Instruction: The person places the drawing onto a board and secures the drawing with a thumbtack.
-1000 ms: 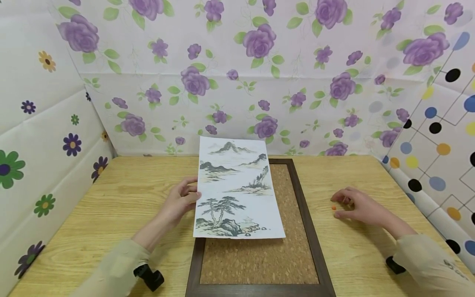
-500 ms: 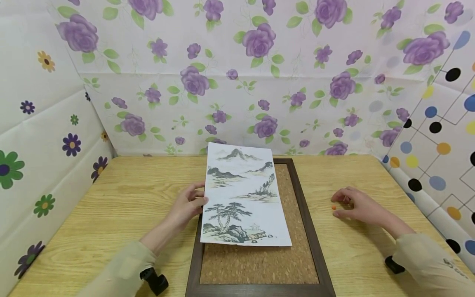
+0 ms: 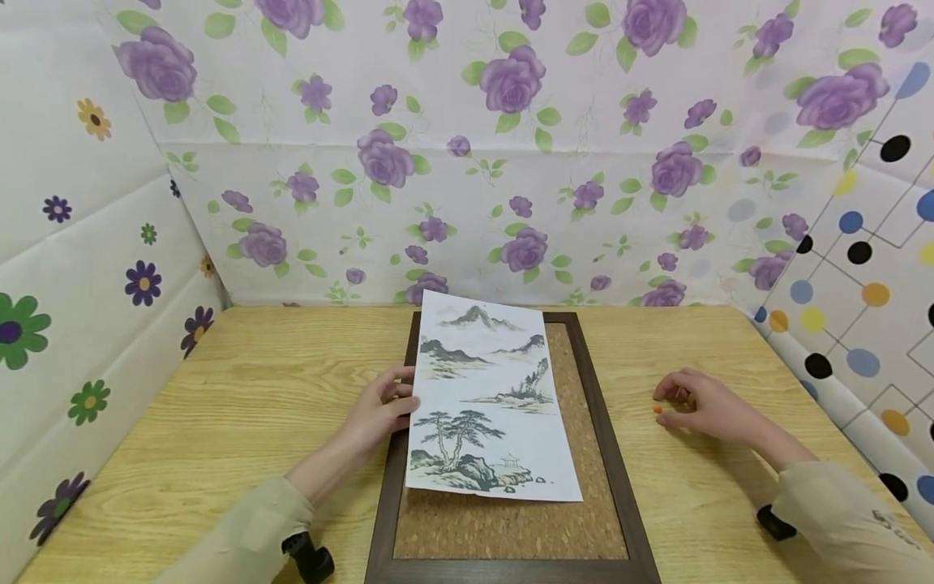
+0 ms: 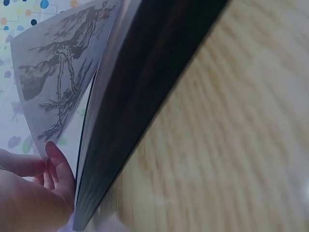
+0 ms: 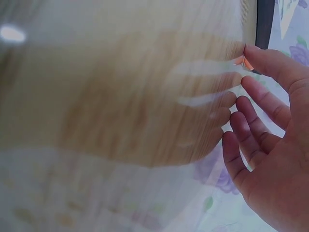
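Note:
My left hand (image 3: 382, 408) pinches the left edge of a white paper sheet (image 3: 485, 401) printed with an ink landscape of mountains and pines. The sheet is tilted over a dark-framed cork board (image 3: 511, 535), covering much of it. In the left wrist view, the thumb and fingers meet at the edge of the paper, beside the dark frame (image 4: 140, 82). Off to the right of the board, my right hand (image 3: 704, 405) rests with loosely bent fingertips on the table. A small orange piece (image 3: 657, 410) lies between its thumb and index finger; the right wrist view shows these two fingers apart.
A wood-grain table (image 3: 270, 381) bears the board. Behind it hangs a cloth (image 3: 452, 105) with purple roses, and patterned cloths close off the left and right sides. Each wrist carries a black camera, such as the left camera (image 3: 309, 558).
My left hand has moved the sheet to the right and toward me, so it now lies further over the cork board. The right hand has stayed in place.

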Demonstrator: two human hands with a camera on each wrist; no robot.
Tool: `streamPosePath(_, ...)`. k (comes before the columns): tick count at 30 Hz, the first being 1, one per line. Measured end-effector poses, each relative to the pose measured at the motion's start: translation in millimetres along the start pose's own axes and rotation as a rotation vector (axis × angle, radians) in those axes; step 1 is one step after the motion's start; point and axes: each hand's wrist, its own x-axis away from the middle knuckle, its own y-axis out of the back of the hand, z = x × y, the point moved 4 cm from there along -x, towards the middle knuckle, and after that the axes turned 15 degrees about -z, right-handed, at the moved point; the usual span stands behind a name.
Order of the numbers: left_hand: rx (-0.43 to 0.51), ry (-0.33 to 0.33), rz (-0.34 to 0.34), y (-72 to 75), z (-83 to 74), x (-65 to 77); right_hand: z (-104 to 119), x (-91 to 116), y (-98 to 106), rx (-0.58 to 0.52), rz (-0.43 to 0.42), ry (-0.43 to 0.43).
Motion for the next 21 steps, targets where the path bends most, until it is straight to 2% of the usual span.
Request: streamPosePath(21, -0.052, -0.002, -0.013, -5.1, 2.9, -0.7, -2.2, -1.7, -2.4, 0.009, -0.003, -0.004)
